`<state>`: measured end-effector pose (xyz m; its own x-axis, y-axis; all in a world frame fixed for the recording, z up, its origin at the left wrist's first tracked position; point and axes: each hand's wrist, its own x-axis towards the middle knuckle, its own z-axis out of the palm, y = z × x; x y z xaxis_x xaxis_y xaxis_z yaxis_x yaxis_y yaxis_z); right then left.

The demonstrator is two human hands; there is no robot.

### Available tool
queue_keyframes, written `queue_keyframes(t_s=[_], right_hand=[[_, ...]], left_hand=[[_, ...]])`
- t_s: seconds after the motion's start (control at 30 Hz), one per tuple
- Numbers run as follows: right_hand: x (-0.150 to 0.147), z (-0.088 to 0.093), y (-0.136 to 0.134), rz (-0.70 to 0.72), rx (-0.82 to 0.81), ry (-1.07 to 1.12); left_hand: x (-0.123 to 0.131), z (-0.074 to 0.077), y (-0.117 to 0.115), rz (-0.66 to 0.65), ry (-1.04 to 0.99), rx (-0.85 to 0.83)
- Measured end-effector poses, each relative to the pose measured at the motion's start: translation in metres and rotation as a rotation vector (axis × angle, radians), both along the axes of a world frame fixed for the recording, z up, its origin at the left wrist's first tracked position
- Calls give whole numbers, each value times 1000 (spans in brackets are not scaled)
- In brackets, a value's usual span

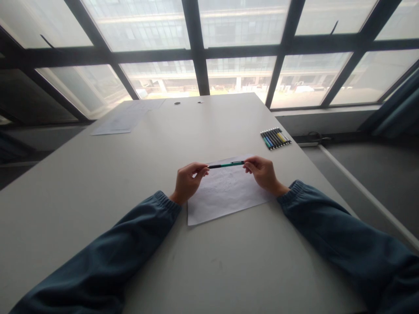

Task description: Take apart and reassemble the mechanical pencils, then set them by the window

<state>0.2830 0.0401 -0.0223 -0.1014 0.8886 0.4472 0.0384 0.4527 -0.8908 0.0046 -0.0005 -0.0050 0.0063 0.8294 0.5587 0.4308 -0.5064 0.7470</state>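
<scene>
A green and black pen with a clip is stretched level between my two hands, above a white sheet of paper. My left hand pinches its black grip end between thumb and fingers. At the other end, by the clip, my right hand pinches the pen in the same way. Faint marks show on the paper beneath, though I cannot make them out. Beyond my right hand, a row of several pens lies side by side, mostly black with green, blue and yellow parts.
The white table reaches to the windows, its right edge close beside the pen row. More paper sheets lie at the far left. Near the far edge are a dark round spot and a small object.
</scene>
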Motion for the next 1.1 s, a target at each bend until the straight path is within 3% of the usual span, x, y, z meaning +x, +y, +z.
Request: queue_keyframes(t_s=[1.1], right_hand=[[2,1,-1,-22,54,-65]], left_hand=[[0,1,-1,-1,-2,-13]])
